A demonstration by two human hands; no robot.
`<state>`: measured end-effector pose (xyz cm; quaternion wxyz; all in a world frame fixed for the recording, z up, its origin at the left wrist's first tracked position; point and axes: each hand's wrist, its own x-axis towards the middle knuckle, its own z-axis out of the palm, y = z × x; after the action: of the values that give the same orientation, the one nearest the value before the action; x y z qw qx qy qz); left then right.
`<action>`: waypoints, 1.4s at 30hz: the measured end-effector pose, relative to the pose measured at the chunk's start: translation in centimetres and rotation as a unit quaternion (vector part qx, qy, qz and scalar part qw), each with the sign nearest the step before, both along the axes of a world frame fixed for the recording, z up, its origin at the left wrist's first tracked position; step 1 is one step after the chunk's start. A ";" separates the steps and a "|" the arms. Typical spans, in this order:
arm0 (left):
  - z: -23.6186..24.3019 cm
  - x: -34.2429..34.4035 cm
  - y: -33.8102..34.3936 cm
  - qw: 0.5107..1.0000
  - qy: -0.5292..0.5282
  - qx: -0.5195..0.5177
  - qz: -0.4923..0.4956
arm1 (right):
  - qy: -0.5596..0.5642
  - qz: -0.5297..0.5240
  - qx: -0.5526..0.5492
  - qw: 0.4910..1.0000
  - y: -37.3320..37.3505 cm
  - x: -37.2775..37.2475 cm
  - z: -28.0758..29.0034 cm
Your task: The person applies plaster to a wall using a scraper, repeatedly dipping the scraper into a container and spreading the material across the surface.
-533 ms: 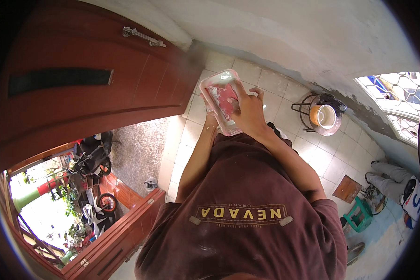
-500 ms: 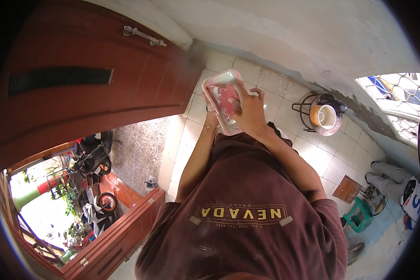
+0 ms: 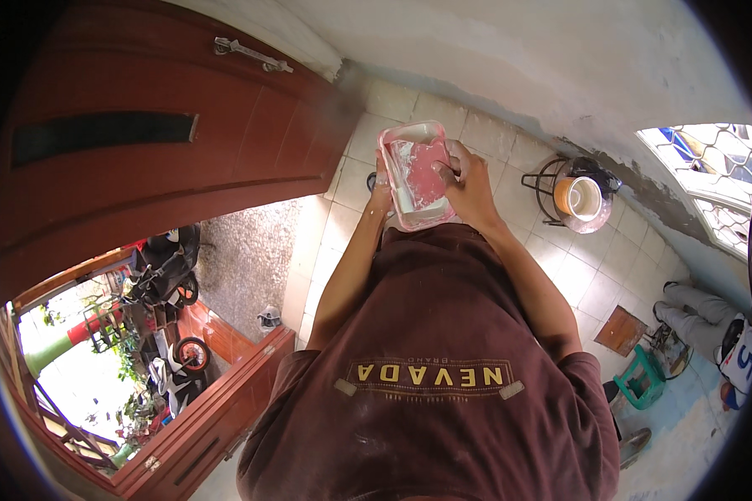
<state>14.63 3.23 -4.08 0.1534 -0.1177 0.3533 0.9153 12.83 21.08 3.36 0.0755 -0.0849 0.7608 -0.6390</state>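
On the left, a red door (image 3: 251, 125) with a pale handle (image 3: 253, 55) and a dark panel (image 3: 104, 136). Through the doorway, a speckled floor (image 3: 246, 280), a dark motorbike (image 3: 160, 260), a white motorbike (image 3: 165, 386) with an orange-rimmed wheel, and a green and red pole (image 3: 54, 352). To the right, pale tiles (image 3: 518, 196) and a round stool (image 3: 589, 224) bearing an orange bucket (image 3: 564, 199) and a black bag (image 3: 591, 169), near the wall (image 3: 493, 63). Farther right, a window (image 3: 702, 163) with wavy bars. At lower right, a brown board (image 3: 620, 331) on the tiles, a green stool (image 3: 639, 382) nearby, and another person (image 3: 695, 317) in grey trousers.
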 end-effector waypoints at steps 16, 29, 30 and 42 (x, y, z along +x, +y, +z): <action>0.3 -1.2 0.3 0.997 -0.056 0.061 -0.008 | -0.013 -0.004 -0.062 0.998 1.2 -0.6 -1.2; 1.7 -2.1 0.1 0.998 -0.066 0.019 0.016 | -0.072 0.019 -0.077 0.994 1.3 -1.4 -0.7; 2.1 -2.3 0.3 0.997 -0.068 0.010 0.018 | -0.075 0.016 -0.084 0.994 1.5 -1.6 -0.9; 2.0 -1.9 1.0 0.993 -0.018 -0.114 0.003 | -0.176 0.039 -0.137 0.974 3.1 -3.5 -2.0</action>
<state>12.68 4.19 -2.05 0.1426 -0.1520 0.4518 0.8674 9.29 24.14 1.39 0.2208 -0.0099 0.6368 -0.7387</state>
